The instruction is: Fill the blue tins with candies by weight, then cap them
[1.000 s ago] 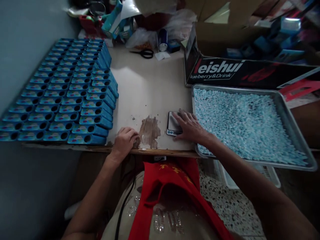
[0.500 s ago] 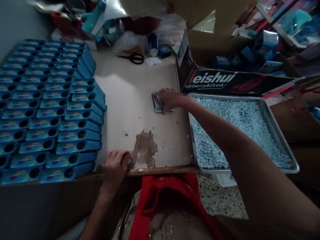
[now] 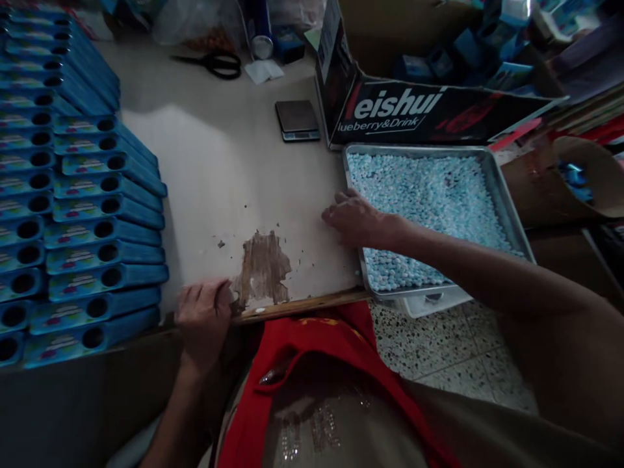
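Observation:
My right hand (image 3: 353,220) is over the table beside the left rim of a metal tray (image 3: 348,170). Its fingers are loosely bent and slightly apart, and no object shows in them. The tray holds a layer of small pale blue and white pieces (image 3: 419,195). At the front edge of the table (image 3: 312,303) rests my left hand (image 3: 203,318), its fingers curled in; whatever they may hold is hidden. A small flat digital scale (image 3: 297,119) lies farther back, untouched, with nothing on its plate.
Blue boxes with round holes (image 3: 107,231) stand in stacked rows at left. Black scissors (image 3: 221,64), a dark can (image 3: 260,36) and a plastic bag (image 3: 205,23) lie at the back. Behind the tray, an open printed carton (image 3: 390,114) contains blue packages. A white container (image 3: 433,302) is below the tray.
My right hand has let go of the scale and moved toward me, to the tray's left side. The scale sits nearer the carton. The view has shifted; my left hand stays at the edge.

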### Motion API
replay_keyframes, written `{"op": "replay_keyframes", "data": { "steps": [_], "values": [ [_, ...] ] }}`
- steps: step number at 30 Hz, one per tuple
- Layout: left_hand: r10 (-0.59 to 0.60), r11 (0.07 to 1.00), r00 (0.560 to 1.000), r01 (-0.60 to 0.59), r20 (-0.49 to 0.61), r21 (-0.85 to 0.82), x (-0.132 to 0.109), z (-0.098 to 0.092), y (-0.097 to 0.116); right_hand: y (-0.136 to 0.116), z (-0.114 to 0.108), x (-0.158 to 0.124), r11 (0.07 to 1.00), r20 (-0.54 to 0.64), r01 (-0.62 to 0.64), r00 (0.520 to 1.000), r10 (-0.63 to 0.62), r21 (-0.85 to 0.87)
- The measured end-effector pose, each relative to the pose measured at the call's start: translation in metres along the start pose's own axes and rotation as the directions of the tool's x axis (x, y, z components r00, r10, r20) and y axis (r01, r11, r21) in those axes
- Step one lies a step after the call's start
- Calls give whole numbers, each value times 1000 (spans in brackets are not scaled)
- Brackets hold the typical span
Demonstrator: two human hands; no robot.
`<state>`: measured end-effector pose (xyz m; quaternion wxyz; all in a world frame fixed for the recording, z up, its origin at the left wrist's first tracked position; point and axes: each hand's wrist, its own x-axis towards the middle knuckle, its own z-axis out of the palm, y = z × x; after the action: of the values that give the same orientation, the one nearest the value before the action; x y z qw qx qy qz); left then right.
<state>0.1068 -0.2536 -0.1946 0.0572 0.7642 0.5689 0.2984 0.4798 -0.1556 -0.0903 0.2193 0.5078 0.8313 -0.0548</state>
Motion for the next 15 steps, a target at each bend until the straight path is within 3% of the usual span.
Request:
{"op": "replay_keyframes", "data": {
  "steps": [4, 7, 11, 15],
  "values": [
    [-26, 998, 1000, 26, 4, -53, 1, 4, 0, -20, 24, -23, 997, -44, 1, 999, -5, -79],
    [-19, 996, 1000, 20, 12, -85, 7, 4, 16, -23, 34, -24, 995, -57, -30, 998, 25, -100],
    [94, 971, 995, -98, -31, -217, 31, 5, 62, -21, 39, -23, 991, -50, -51, 998, 45, -126],
    [236, 890, 958, -281, -165, -358, 85, 8, 119, -25, 29, -28, 992, -75, -59, 996, 51, -114]
  ]
}}
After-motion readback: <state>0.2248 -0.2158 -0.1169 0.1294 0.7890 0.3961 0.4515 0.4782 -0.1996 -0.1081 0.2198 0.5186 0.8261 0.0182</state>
